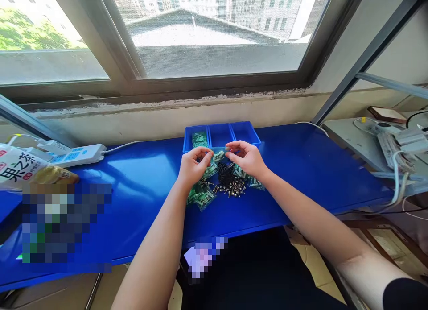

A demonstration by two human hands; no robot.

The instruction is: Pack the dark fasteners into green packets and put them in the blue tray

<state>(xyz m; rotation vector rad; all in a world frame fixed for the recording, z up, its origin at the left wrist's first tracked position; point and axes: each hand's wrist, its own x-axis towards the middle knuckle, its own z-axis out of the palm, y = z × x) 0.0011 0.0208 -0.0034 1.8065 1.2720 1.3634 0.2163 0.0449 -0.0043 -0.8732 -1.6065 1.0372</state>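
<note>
My left hand and my right hand are raised over the blue table, fingertips pinched on opposite sides of a small clear plastic bag. Pale pieces show inside the bag, too small to name. Below the hands lies a pile of black parts, with metal-ended pieces in front of it. Several small greenish bags are heaped to the left, and more such bags lie under my right wrist. Behind the hands stands a blue three-compartment tray; its left compartment holds green packets.
A white power strip and a snack bag lie on the left of the blue table. A window and sill run along the back. Metal shelf legs rise at both sides. Cables and electrical items sit on a side surface at right.
</note>
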